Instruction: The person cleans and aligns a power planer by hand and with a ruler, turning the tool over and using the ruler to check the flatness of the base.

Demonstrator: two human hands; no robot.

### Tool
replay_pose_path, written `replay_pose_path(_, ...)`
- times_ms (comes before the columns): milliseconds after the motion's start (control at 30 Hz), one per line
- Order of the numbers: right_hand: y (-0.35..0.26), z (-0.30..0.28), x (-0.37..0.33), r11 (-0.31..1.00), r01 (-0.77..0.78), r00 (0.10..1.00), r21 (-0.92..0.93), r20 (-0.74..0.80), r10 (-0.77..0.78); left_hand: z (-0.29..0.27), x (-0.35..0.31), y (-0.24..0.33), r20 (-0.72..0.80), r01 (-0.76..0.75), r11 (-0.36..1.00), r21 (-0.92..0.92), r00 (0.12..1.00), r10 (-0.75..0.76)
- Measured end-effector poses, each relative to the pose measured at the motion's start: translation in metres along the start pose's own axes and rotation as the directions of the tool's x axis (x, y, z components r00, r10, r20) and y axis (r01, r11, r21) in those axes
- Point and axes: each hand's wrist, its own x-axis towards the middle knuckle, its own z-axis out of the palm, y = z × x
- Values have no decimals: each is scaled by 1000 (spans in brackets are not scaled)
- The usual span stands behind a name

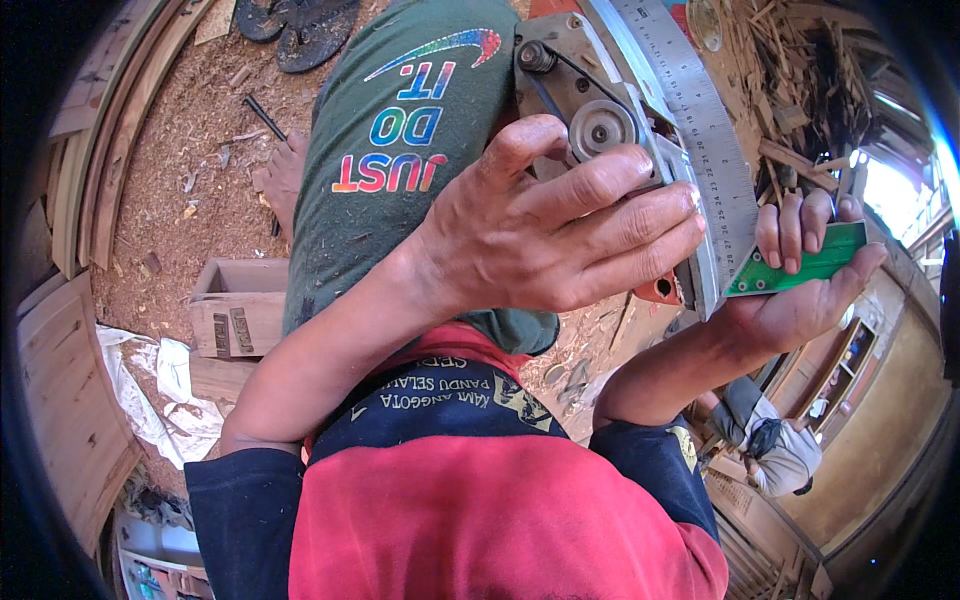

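An electric planer [597, 92], with its drive belt and round pulleys exposed, is tilted up against my right thigh. My left hand [560, 225] grips its side, fingers curled over the body below the larger pulley and reaching its metal edge. A try square lies along that edge, its long steel blade [712, 140] marked with a scale. My right hand [805, 270] is closed round the square's green handle [835, 262], thumb below and fingers above. My left hand hides part of the planer's body.
Wood shavings [190, 130] cover the floor. A small wooden box [235, 330] stands at my left, near a crumpled white sheet [170, 390]. Dark sandals [310, 35] lie at the far left. Scrap wood [780, 80] is heaped at the far right. Another person [775, 440] is at the lower right.
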Motion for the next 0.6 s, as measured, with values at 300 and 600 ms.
replay_pose_path(300,2,7,1,1000,9,1000,21,-19,-8,-2,3,-4,34,-11,999,-33,999,12)
replay_pose_path(600,5,6,-4,997,34,999,73,-10,-34,-21,-39,16,63,179,896,-406,984,-168)
